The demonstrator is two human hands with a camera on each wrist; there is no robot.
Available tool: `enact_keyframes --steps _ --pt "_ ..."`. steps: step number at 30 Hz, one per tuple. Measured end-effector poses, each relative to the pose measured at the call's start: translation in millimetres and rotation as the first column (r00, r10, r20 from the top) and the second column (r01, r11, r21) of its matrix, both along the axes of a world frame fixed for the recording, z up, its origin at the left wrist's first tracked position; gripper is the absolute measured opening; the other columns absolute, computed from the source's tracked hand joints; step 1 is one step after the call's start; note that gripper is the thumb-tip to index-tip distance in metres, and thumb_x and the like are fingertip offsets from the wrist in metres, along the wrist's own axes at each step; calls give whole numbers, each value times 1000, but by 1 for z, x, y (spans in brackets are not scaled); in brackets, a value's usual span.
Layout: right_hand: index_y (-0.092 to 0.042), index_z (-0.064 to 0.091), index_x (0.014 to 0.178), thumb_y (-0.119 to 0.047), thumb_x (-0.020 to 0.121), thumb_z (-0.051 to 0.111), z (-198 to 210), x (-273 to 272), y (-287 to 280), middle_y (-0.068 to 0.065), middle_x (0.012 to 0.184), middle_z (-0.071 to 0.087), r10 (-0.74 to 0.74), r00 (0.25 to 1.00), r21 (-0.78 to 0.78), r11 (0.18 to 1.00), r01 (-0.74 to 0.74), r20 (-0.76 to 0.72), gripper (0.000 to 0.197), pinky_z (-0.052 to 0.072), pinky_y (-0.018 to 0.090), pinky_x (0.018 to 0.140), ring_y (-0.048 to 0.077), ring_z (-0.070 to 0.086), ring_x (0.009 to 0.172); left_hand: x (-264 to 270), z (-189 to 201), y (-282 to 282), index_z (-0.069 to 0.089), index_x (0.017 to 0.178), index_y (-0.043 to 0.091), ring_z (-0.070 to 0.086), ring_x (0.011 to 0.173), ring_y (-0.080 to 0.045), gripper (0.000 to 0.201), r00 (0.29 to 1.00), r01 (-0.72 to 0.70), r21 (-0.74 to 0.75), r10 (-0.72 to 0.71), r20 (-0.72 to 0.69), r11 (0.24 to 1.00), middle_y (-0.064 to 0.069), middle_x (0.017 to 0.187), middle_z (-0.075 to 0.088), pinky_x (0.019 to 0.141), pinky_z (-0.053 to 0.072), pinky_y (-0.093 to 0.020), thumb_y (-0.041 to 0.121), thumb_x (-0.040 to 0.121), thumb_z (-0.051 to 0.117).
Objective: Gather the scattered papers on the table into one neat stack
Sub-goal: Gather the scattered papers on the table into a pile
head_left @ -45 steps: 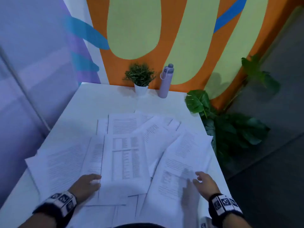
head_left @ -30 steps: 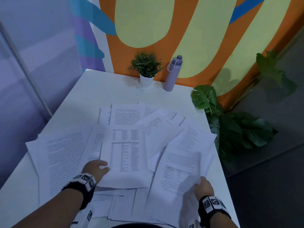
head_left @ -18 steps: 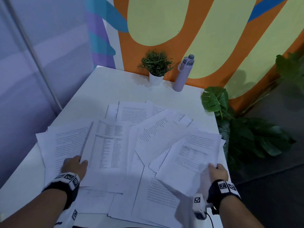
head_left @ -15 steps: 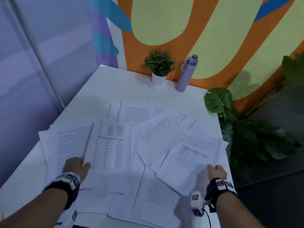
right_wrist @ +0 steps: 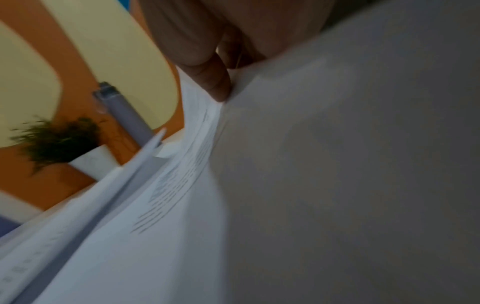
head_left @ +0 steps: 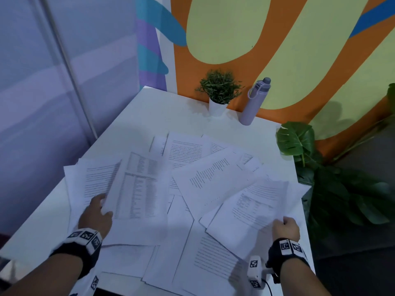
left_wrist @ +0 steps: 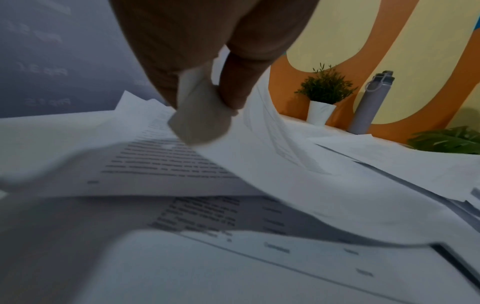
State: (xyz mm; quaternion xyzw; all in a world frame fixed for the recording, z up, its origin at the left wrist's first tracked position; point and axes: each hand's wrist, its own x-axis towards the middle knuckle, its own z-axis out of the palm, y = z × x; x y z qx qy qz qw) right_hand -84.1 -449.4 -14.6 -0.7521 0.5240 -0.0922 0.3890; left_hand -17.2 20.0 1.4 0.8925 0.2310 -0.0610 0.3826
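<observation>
Several printed white papers lie fanned and overlapping across the white table. My left hand pinches the near left edge of a sheet with a printed table, lifting that edge; the left wrist view shows the sheet curling up from thumb and fingers. My right hand grips the right edge of a text sheet near the table's right side, raised above the pile; the right wrist view shows a fingertip pressed on that paper.
A small potted plant and a lilac bottle stand at the table's far edge against the orange and yellow wall. A large-leafed floor plant crowds the table's right side. A grey wall runs along the left.
Both hands moved from the middle of the pile outward. The left took the tabled sheet's left edge and lifted it; the right took hold of the right-hand sheet and raised it.
</observation>
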Motion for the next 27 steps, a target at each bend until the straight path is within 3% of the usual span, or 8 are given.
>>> enact_keyframes --steps 4,9,12,15,18,20,23,27 --pt "-17 30 142 4 91 45 34 1 20 20 130 52 10 966 -124 992 22 259 58 45 44 96 38 58 110 6 -6 23 57 108 -5 55 93 -47 25 999 -45 166 40 35 985 -35 107 55 81 45 -46 5 87 50" --pt "0 63 110 -1 90 52 67 5 46 19 115 51 297 925 -570 814 -115 238 22 41 32 69 40 61 88 14 -12 45 59 86 -10 52 74 -38 30 989 -143 161 149 -27 977 -34 92 61 69 40 -36 16 89 44" --pt "0 66 98 -3 89 57 89 14 62 18 104 54 386 864 -688 723 -65 324 13 38 26 64 33 61 84 15 -14 55 65 90 -8 56 97 -42 35 976 -125 209 159 -152 970 -29 104 62 79 43 -36 21 89 45" --pt "3 66 92 -4 89 60 114 28 78 21 95 55 451 764 -729 684 37 462 10 41 20 64 22 54 82 8 -13 63 49 132 4 24 140 -32 51 939 -91 225 158 -304 970 -16 151 29 111 25 -42 33 90 46" --pt "6 63 81 -1 88 60 133 43 93 17 83 50 502 643 -707 702 88 578 11 34 -1 73 18 48 79 3 -16 71 46 133 1 29 138 -31 54 911 -26 205 108 -399 979 -16 147 38 112 25 -35 37 91 46" --pt "1 58 72 -5 90 59 133 56 97 8 78 44 457 643 -624 780 41 614 19 32 5 68 13 41 75 0 -16 73 59 115 -5 52 114 -37 46 913 -44 149 100 -395 988 -24 127 56 95 40 -36 31 88 54" --pt "-9 43 62 -19 93 54 104 77 101 6 70 44 288 760 -355 931 -81 582 34 31 22 67 18 41 70 -6 -11 75 63 90 -4 59 88 -35 31 935 -24 114 62 -349 993 -24 101 65 74 43 -34 26 84 61" --pt "-14 38 58 -24 93 49 47 88 108 4 59 41 130 943 -36 991 -125 307 39 33 29 66 27 46 70 -11 0 73 60 84 -2 48 76 -25 16 985 -48 183 78 -156 982 -15 87 59 69 33 -28 13 81 64"
